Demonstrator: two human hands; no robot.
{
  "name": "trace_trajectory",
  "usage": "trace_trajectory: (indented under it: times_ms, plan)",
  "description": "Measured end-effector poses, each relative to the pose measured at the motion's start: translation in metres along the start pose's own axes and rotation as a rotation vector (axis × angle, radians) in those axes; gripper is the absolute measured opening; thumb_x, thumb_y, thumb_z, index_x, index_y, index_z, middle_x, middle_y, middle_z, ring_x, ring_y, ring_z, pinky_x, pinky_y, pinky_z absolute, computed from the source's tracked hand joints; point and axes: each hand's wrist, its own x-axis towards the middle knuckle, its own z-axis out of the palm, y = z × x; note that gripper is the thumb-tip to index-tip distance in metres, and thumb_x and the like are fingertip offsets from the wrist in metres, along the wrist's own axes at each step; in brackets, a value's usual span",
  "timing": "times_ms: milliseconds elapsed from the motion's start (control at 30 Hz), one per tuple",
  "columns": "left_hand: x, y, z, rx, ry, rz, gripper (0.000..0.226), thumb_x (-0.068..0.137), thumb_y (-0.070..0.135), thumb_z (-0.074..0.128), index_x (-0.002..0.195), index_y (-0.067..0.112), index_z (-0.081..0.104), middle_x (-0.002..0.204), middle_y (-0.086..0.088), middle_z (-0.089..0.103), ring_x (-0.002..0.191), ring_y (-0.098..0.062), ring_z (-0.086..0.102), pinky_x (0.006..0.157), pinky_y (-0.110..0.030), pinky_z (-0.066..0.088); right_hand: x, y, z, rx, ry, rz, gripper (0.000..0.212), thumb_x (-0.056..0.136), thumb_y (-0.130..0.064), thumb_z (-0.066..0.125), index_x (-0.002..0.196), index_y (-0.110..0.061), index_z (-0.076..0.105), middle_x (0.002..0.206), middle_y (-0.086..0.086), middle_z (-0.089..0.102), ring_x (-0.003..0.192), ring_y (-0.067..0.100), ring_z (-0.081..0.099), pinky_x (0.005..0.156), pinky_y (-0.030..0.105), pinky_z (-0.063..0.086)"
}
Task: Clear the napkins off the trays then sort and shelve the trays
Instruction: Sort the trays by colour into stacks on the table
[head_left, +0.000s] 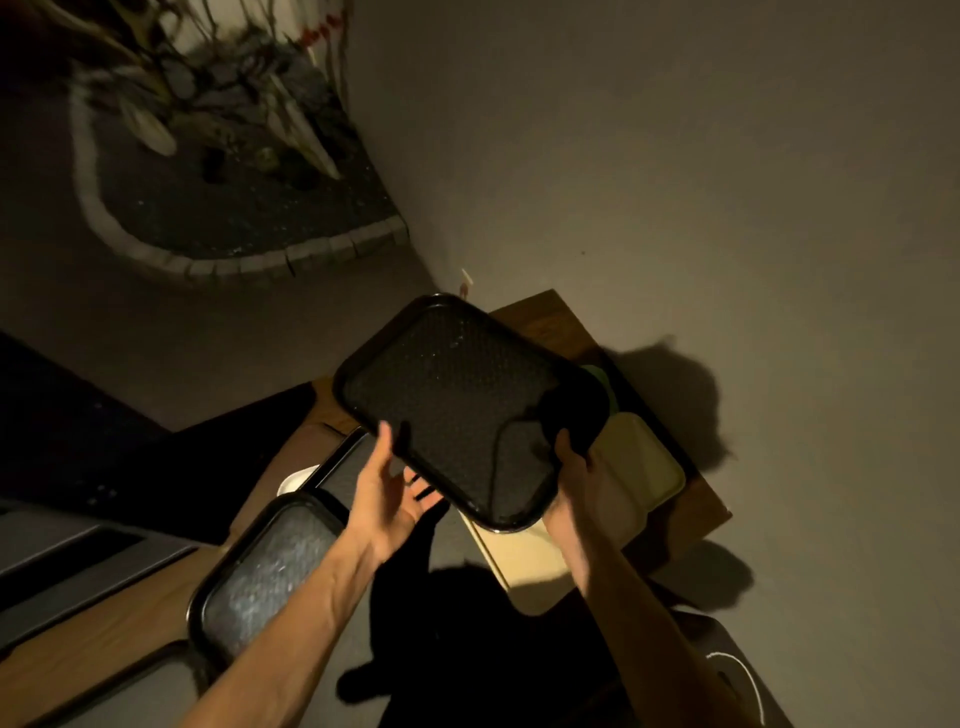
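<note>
i've got the black tray (462, 410) tilted in the air, right hand (576, 483) clamped on its near edge, left hand (387, 493) loose under it; 1 slip drops it onto the cream tray (644, 467) below.

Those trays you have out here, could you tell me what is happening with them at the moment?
A person holds a black tray tilted in the air; the right hand grips its near edge while the left hand supports it from below, fingers open. No napkin shows on it. Under it cream trays lie on a wooden surface, and another black tray lies to the left.
</note>
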Motion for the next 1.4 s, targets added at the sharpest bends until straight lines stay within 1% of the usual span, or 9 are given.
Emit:
trace_trajectory:
  times_ms: [133, 300, 433, 533, 700, 867, 1000, 1167, 1400]
  plan:
    - [0.008, 0.003, -0.033, 0.02, 0.201, 0.18, 0.055, 0.088, -0.008, 0.054, 0.139, 0.012, 0.047, 0.14, -0.016, 0.054, 0.087, -0.016, 0.072, 0.073, -0.033, 0.061, -0.002, 0.029, 0.02, 0.078, -0.05, 0.168, 0.056, 0.087, -0.031, 0.071, 0.137, -0.014, 0.053, 0.13, 0.012, 0.063, 0.114, 0.03, 0.063, 0.085, 0.038, 0.056]
    - [-0.028, 0.027, -0.098, 0.037, 0.261, 0.244, 0.043, 0.086, -0.012, 0.053, 0.117, 0.017, 0.059, 0.129, -0.013, 0.058, 0.087, -0.015, 0.072, 0.075, -0.033, 0.061, 0.001, 0.052, 0.026, -0.114, -0.178, 0.261, 0.059, 0.08, -0.024, 0.078, 0.132, -0.008, 0.054, 0.12, 0.011, 0.07, 0.11, 0.026, 0.067, 0.089, 0.039, 0.056]
    - [-0.07, 0.037, -0.146, 0.062, 0.329, 0.226, 0.053, 0.087, -0.011, 0.054, 0.136, 0.007, 0.049, 0.128, -0.016, 0.061, 0.099, -0.023, 0.068, 0.079, -0.033, 0.06, 0.003, 0.06, 0.031, -0.364, -0.232, 0.152, 0.051, 0.079, -0.038, 0.078, 0.121, -0.014, 0.063, 0.11, 0.007, 0.073, 0.105, 0.023, 0.068, 0.093, 0.036, 0.052]
    - [-0.102, 0.033, -0.176, 0.088, 0.357, 0.162, 0.05, 0.085, -0.006, 0.059, 0.134, 0.002, 0.052, 0.128, -0.021, 0.062, 0.094, -0.025, 0.071, 0.078, -0.036, 0.061, 0.002, 0.069, 0.043, -0.795, -0.313, -0.034, 0.032, 0.083, -0.033, 0.076, 0.107, -0.012, 0.069, 0.094, 0.005, 0.069, 0.091, 0.021, 0.063, 0.073, 0.029, 0.05]
    - [-0.14, 0.003, -0.212, 0.072, 0.388, 0.073, 0.043, 0.077, -0.002, 0.063, 0.118, 0.009, 0.062, 0.111, -0.018, 0.071, 0.09, -0.029, 0.073, 0.074, -0.041, 0.061, -0.018, 0.1, 0.071, -1.169, -0.582, 0.173, 0.076, 0.083, -0.052, 0.07, 0.143, -0.014, 0.044, 0.143, 0.003, 0.048, 0.132, 0.022, 0.047, 0.101, 0.026, 0.036]
    - [-0.146, -0.039, -0.236, 0.049, 0.557, 0.061, 0.034, 0.087, -0.011, 0.056, 0.118, 0.004, 0.059, 0.084, -0.01, 0.076, 0.07, -0.02, 0.073, 0.064, -0.032, 0.061, -0.039, 0.144, 0.083, -1.388, -0.494, 0.01, 0.059, 0.1, -0.046, 0.045, 0.149, -0.014, 0.036, 0.151, 0.012, 0.041, 0.141, 0.03, 0.036, 0.111, 0.035, 0.031]
    - [-0.145, -0.048, -0.239, 0.361, 0.82, 0.022, 0.019, 0.093, 0.002, 0.058, 0.113, 0.004, 0.056, 0.081, -0.012, 0.065, 0.062, -0.021, 0.061, 0.052, -0.028, 0.055, -0.048, 0.173, 0.08, -1.273, -0.333, -0.138, 0.037, 0.099, -0.043, 0.047, 0.12, -0.019, 0.066, 0.117, 0.009, 0.064, 0.119, 0.025, 0.054, 0.083, 0.027, 0.032]
    - [-0.154, -0.054, -0.261, 0.758, 0.776, -0.148, 0.027, 0.086, -0.006, 0.047, 0.1, 0.01, 0.064, 0.082, -0.018, 0.068, 0.062, -0.03, 0.067, 0.06, -0.046, 0.061, -0.054, 0.183, 0.089, -1.238, -0.348, -0.211, 0.051, 0.083, -0.075, 0.042, 0.099, -0.034, 0.068, 0.105, 0.002, 0.066, 0.104, 0.029, 0.06, 0.097, 0.047, 0.043]
    - [-0.15, -0.059, -0.26, 1.265, 0.827, -0.229, 0.046, 0.094, 0.024, 0.053, 0.134, 0.004, 0.043, 0.123, -0.024, 0.061, 0.115, -0.04, 0.059, 0.094, -0.038, 0.047, -0.051, 0.201, 0.089, -1.485, -0.33, -0.405, 0.027, 0.098, -0.03, 0.049, 0.112, -0.015, 0.067, 0.106, 0.012, 0.048, 0.096, 0.032, 0.055, 0.093, 0.035, 0.045]
